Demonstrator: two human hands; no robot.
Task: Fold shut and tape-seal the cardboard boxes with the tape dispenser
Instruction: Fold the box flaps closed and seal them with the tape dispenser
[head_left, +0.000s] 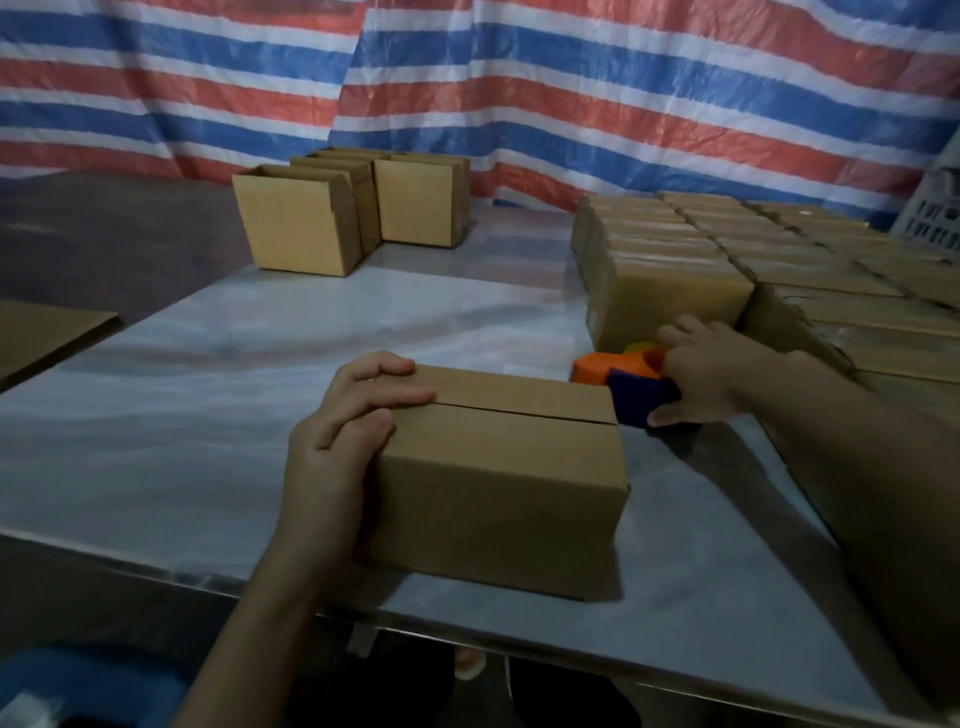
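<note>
One folded box (498, 467) is being held on the surface (208, 374) by the left hand (337, 441), its grip pressed over the flaps at the 9 o'clock end. At 2 o'clock, one tape dispenser (628, 382) is being clasped by the right hand (701, 371). Three open boxes (296, 223) are being kept at 11 o'clock.
</note>
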